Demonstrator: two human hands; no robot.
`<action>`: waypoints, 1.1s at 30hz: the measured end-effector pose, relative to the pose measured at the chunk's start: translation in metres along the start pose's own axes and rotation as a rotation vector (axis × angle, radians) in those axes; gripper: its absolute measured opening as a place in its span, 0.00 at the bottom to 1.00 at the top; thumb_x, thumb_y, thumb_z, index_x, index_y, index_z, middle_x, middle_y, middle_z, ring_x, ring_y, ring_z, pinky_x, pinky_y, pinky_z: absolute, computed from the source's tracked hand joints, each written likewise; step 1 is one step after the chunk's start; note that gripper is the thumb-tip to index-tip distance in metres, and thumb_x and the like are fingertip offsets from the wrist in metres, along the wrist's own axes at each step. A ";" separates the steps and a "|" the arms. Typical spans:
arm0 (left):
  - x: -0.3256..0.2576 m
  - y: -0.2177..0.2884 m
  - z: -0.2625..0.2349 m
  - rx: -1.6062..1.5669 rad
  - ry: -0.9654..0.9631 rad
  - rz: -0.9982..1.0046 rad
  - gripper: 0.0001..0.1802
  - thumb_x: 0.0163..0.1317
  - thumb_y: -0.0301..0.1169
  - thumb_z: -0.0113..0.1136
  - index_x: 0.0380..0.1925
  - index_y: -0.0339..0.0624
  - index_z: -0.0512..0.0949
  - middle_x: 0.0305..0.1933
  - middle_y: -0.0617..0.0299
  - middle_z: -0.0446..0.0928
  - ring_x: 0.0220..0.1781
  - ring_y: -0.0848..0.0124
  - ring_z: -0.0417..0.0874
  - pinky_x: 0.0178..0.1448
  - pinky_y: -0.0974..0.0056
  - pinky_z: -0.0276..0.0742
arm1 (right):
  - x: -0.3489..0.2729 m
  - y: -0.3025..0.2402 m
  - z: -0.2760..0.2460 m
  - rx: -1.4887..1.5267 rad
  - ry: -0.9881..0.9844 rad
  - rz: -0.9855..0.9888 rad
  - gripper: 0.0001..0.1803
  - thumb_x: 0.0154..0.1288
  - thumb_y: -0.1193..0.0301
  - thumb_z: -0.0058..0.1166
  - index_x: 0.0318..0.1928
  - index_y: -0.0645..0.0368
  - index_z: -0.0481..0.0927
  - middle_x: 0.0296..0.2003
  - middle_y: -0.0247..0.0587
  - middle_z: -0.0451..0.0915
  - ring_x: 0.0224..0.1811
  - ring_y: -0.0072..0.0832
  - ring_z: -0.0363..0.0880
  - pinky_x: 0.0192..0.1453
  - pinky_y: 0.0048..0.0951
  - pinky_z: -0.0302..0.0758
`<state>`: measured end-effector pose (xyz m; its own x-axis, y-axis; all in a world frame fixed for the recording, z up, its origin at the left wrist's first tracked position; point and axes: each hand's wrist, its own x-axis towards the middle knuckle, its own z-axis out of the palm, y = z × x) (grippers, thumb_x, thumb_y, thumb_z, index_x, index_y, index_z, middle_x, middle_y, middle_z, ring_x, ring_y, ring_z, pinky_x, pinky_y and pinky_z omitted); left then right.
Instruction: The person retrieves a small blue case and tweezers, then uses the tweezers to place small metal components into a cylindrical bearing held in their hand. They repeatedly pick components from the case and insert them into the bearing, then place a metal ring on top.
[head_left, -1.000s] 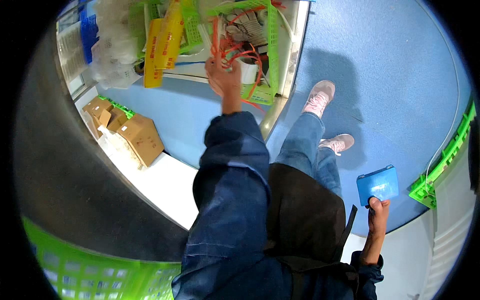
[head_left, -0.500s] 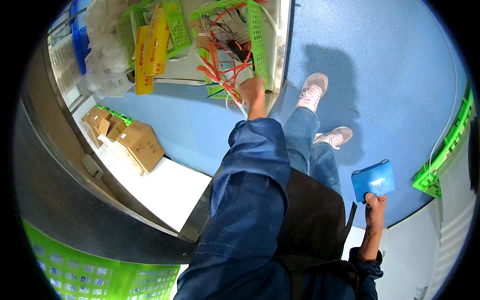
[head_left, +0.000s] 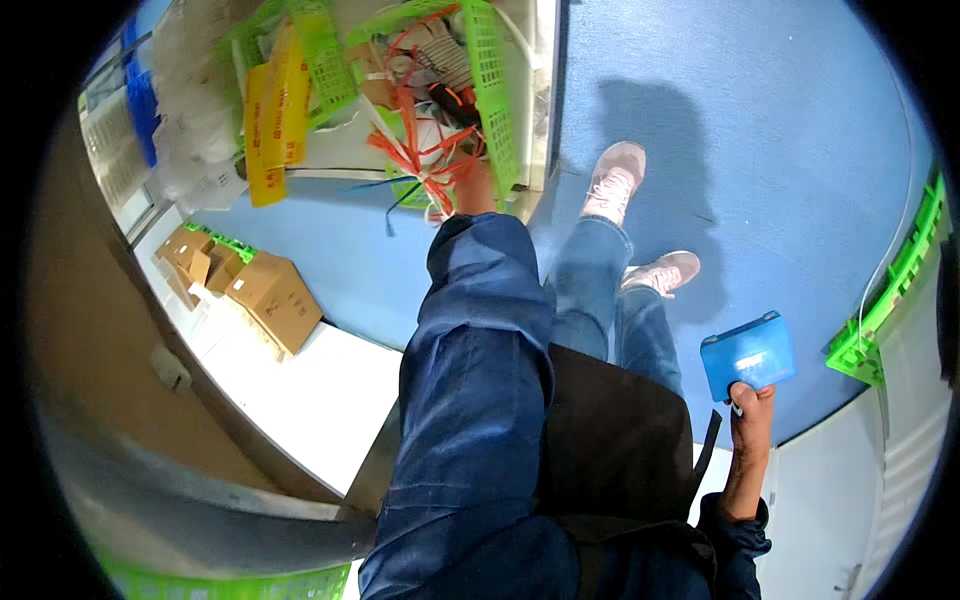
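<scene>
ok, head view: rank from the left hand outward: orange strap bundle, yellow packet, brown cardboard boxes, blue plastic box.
1. Orange strap bundle, at the left hand, in the green mesh basket.
2. Yellow packet, further left.
3. Brown cardboard boxes, lower left.
4. Blue plastic box, far right, in the right hand.

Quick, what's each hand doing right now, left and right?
Left hand: gripping a bundle of orange ties at the green basket.
Right hand: closed on a blue box.
</scene>
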<state>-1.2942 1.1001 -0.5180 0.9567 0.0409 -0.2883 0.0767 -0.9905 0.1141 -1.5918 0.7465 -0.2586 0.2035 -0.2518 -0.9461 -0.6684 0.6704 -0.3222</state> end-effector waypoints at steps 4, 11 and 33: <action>0.002 -0.007 -0.002 0.159 -0.130 0.009 0.14 0.51 0.35 0.53 0.29 0.35 0.79 0.33 0.41 0.79 0.37 0.47 0.80 0.36 0.50 0.75 | 0.005 0.001 -0.006 -0.050 -0.004 0.018 0.14 0.46 0.66 0.63 0.33 0.56 0.76 0.27 0.25 0.72 0.29 0.17 0.67 0.38 0.22 0.65; 0.007 -0.010 -0.007 0.304 -0.304 0.064 0.12 0.52 0.35 0.52 0.27 0.37 0.79 0.30 0.44 0.79 0.31 0.50 0.80 0.31 0.52 0.74 | 0.009 0.008 -0.017 -0.093 -0.004 -0.012 0.13 0.47 0.65 0.58 0.34 0.53 0.74 0.27 0.28 0.72 0.29 0.19 0.70 0.33 0.24 0.66; -0.178 0.291 -0.367 -1.528 -1.105 -0.187 0.09 0.67 0.32 0.50 0.43 0.40 0.72 0.39 0.59 0.78 0.38 0.69 0.81 0.41 0.68 0.79 | -0.184 -0.214 -0.020 0.003 -0.230 -0.437 0.11 0.55 0.67 0.59 0.20 0.55 0.74 0.18 0.29 0.71 0.20 0.18 0.64 0.26 0.22 0.60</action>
<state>-1.3387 0.8523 -0.0843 0.3714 -0.5856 -0.7205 0.8858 -0.0091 0.4640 -1.5004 0.6358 -0.0145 0.6171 -0.3495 -0.7050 -0.4835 0.5385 -0.6901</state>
